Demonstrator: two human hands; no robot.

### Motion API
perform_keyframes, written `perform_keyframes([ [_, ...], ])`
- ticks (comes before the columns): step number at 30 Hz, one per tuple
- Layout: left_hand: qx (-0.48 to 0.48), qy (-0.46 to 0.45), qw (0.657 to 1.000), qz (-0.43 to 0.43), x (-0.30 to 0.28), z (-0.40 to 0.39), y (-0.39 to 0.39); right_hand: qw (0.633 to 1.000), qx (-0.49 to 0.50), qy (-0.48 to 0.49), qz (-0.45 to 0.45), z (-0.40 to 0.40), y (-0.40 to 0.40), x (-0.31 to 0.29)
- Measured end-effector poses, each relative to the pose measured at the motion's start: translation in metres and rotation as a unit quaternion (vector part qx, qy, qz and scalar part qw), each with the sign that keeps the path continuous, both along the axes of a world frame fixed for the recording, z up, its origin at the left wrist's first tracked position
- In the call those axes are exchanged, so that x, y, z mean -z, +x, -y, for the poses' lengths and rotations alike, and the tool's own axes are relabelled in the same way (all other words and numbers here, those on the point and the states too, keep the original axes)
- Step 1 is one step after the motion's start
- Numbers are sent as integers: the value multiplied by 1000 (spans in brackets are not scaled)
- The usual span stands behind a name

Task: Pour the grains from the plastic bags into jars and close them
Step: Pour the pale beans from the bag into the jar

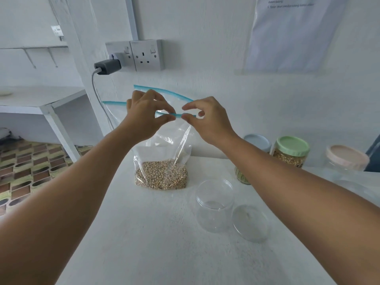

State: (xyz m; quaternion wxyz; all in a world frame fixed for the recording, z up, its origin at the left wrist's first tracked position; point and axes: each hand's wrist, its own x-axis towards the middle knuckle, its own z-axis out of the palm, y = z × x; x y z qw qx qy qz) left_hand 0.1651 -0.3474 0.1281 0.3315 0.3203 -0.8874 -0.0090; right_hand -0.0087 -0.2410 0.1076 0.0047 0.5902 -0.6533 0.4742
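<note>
A clear plastic bag (164, 153) with a blue zip strip stands upright on the white table (144, 233), its bottom filled with beige grains (161, 174). The bag's mouth gapes open at the top. My left hand (145, 114) pinches the near zip strip from the left, and my right hand (205, 118) pinches the same strip just to the right. An empty clear jar (214, 206) stands open in front of the bag, to the right. Its clear lid (249, 223) lies flat beside it.
Along the wall at right stand a blue-lidded jar (257, 141), a green-lidded jar (292, 151) of grains and a pink-lidded jar (346, 157). A wall socket (147, 55) with a charger (108, 66) and cable hangs above. The table's left edge drops to a tiled floor.
</note>
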Motion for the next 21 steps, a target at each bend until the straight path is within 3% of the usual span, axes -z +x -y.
perform_keyframes([
  [9,-19,3,1000,-24,3,9,18,997,56,19,-45,-3,-10,5],
  [16,-4,-15,1000,-9,8,2,13,985,64,29,-157,-2,4,0],
  [21,-10,-29,1000,-4,11,6,23,981,75,29,-178,-4,0,6],
])
